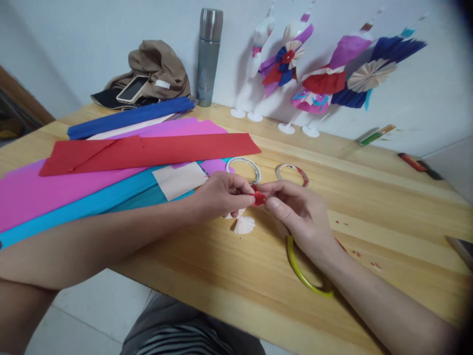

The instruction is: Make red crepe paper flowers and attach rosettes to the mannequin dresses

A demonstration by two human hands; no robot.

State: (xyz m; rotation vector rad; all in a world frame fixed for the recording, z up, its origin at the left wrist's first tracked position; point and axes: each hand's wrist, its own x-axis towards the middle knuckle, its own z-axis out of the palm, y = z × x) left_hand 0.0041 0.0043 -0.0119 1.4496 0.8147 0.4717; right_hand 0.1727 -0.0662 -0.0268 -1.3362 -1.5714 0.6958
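A small crumpled piece of red crepe paper (259, 198), shaped like a flower, is held up between my two hands over the table. Thumb and index finger of my left hand (225, 195) pinch it from one side. My right hand (295, 207) grips its other edge between thumb and fingertips. Just below my left hand lies a pleated cream paper bow (244, 224), partly covered by the fingers. Behind the hands sit a roll of white tape (258, 170) and a second, red-and-white ring of tape (305, 175). A yellow curved loop (295, 261) shows from under my right wrist.
Red (166, 152), pink (22, 187) and blue crepe paper (129, 195) spread across the left. Along the wall stand a flask (209, 64) and several paper-dressed figures (320, 84) on white bases. A glue tube (377, 135) and red-and-black cutter (412, 162) lie at right.
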